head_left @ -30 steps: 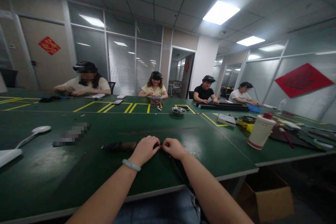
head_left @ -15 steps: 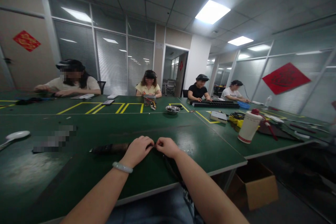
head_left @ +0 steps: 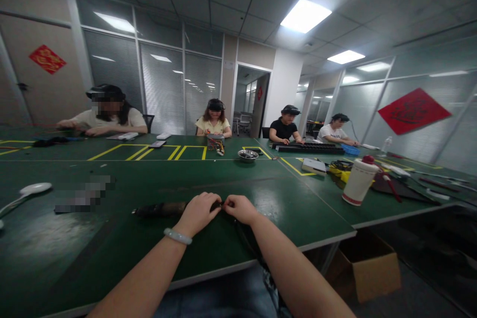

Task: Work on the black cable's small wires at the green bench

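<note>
A dark, long cylindrical object [head_left: 162,209] lies on the green table, its metal tip pointing left. My left hand [head_left: 201,212], with a pale bangle at the wrist, is wrapped over the object's right end. Close beside it, my right hand [head_left: 238,208] is closed in a pinch at a small dark piece between the two hands; its details are too small to tell. A dark cable or strap [head_left: 249,241] runs from under my right hand toward the table's front edge, partly hidden by my right forearm.
A metal bowl [head_left: 248,156] with small parts stands beyond my hands. To the right are a white bottle [head_left: 359,181] with a red cap and a white box [head_left: 313,166]. A white corded device [head_left: 36,188] lies left. Several people sit across the table; a cardboard box [head_left: 376,271] is below right.
The whole view has shifted slightly, so the surroundings appear further right. My hands keep nearly the same pose, close together at the object's right end.
</note>
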The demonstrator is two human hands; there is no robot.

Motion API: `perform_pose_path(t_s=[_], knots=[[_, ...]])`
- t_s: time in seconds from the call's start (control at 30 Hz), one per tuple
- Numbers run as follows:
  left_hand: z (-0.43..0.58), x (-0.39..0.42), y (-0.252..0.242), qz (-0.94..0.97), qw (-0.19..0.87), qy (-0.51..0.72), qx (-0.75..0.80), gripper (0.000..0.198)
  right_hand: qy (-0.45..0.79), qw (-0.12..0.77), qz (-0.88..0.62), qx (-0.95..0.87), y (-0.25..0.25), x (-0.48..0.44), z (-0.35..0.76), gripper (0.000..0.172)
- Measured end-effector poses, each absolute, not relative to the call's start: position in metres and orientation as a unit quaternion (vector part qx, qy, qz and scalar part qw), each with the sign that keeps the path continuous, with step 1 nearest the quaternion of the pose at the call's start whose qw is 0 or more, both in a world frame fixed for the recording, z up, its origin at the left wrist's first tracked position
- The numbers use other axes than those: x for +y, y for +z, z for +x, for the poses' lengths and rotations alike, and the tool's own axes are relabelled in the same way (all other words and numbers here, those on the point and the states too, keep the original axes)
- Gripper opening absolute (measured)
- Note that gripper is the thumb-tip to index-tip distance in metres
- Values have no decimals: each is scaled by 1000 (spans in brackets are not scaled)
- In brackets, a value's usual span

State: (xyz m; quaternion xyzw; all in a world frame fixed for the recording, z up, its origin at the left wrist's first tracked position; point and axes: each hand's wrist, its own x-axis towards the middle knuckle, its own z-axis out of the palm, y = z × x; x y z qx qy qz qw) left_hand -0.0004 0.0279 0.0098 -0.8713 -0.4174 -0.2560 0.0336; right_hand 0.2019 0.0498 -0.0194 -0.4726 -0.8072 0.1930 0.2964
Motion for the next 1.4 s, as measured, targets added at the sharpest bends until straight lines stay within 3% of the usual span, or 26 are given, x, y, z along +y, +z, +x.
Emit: perform_pose_path(t_s=[0.6,1.4], knots=[[-1,28,9,-876,37,-238,-419,10,220,301,-476,-796,-18,50,201,15],[0,25,8,-865,34,-248,-435,13,218,312,-470,-796,-16,47,199,9]])
